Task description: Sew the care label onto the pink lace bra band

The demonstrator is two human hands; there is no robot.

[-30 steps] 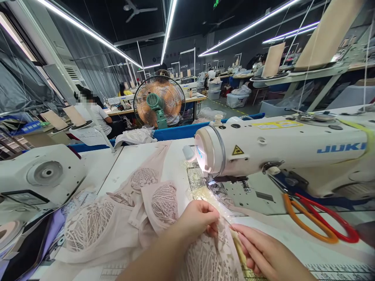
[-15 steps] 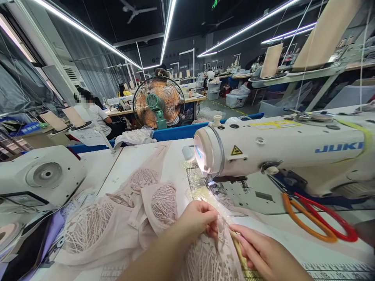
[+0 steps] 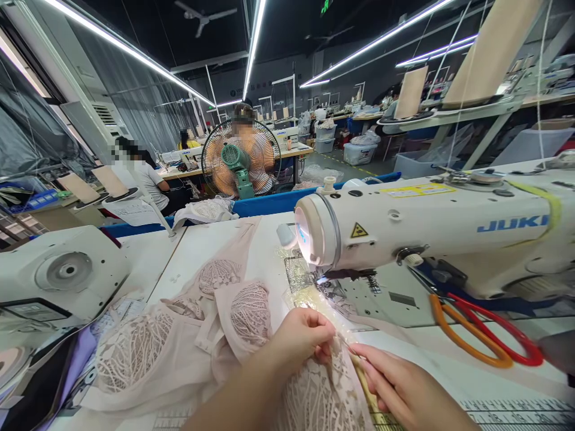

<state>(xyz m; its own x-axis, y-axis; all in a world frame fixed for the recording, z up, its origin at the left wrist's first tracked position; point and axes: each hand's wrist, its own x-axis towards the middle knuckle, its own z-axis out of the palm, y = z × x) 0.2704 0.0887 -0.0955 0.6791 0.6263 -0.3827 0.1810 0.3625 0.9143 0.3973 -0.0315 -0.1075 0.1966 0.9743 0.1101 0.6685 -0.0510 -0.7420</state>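
Observation:
My left hand (image 3: 300, 337) pinches the top edge of a pale pink lace piece (image 3: 314, 395) at the near edge of the table. My right hand (image 3: 404, 389) lies just to its right, fingers closed along the same piece's right edge beside a yellowish strip. Both hands sit in front of the needle area (image 3: 335, 278) of a white JUKI sewing machine (image 3: 426, 230), whose lamp is lit. More pink lace cups and fabric (image 3: 179, 323) lie spread to the left on the white table (image 3: 211, 245).
Orange-and-red scissors (image 3: 485, 338) rest on the machine bed at right. A second white machine (image 3: 58, 275) stands at left. Behind are a standing fan (image 3: 240, 158), a blue rail, seated workers and other sewing stations with thread cones.
The view has shifted slightly; my hands keep their hold on the lace piece with only small finger movement. A person now shows behind the fan.

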